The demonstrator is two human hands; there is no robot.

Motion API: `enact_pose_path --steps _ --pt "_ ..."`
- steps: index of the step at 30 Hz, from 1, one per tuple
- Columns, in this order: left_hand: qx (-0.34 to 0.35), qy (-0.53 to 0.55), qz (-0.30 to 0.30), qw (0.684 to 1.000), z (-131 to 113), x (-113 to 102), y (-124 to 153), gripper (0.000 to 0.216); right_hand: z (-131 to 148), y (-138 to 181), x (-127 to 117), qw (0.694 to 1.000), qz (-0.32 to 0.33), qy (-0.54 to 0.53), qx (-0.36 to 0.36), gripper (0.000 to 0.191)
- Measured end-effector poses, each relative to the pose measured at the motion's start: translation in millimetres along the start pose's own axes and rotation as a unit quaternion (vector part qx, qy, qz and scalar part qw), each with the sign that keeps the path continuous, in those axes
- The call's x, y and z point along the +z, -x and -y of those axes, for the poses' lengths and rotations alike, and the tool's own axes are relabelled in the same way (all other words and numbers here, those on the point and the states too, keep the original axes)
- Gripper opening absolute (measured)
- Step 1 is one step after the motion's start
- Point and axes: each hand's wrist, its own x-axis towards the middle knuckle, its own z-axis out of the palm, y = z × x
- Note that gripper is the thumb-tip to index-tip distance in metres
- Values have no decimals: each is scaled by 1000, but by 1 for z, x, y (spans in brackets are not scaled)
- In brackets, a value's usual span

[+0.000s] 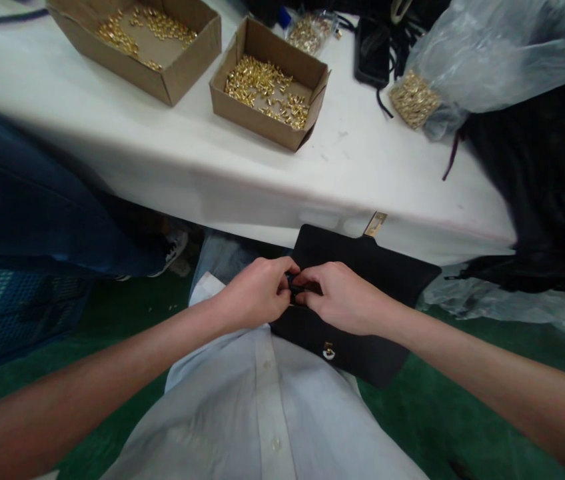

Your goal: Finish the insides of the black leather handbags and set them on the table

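A black handbag (362, 267) lies on my lap against the table's edge, its flap folded back. At the flap's tip is a gold metal clasp plate (375, 224); a small gold turn lock (329, 351) sits on the body nearer to me. My left hand (261, 293) is closed at the bag's left end, its fingers pinching a small dark part. From the other side my right hand (340, 297) pinches at the same spot, fingertips almost meeting the left ones. What exactly they grip is mostly hidden by the fingers.
Two cardboard boxes, a larger box (162, 83) and a smaller box (262, 123), hold small gold fittings on the white table (362, 160). A plastic bag of gold pieces (415, 100) and a black phone-like device (372, 53) lie at the right. A person's leg (37, 193) and a blue crate (17, 313) are at left.
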Motion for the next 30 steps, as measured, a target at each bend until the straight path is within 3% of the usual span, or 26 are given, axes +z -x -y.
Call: enact_pose_path --steps 9,18,22,24,26,28,30 --pt "1 -102 13 995 -4 6 0 31 3 4 7 998 -6 62 1 20" --pt "2 -23 25 999 -1 -2 -8 32 13 -4 5 987 -23 153 32 15" --pt "-49 69 39 996 -8 -10 -4 28 12 -3 2 986 -42 159 39 11" --pt "-78 128 10 989 -11 -5 5 36 9 -2 1 986 -64 146 44 12" --pt "-99 171 -61 978 -13 5 19 37 5 -3 1 990 -75 109 37 13" --pt "-108 170 -140 969 -15 19 35 37 3 -4 0 996 -62 64 18 15" --pt "-112 148 -174 967 -19 31 48 37 2 -6 -1 998 -52 40 3 15"
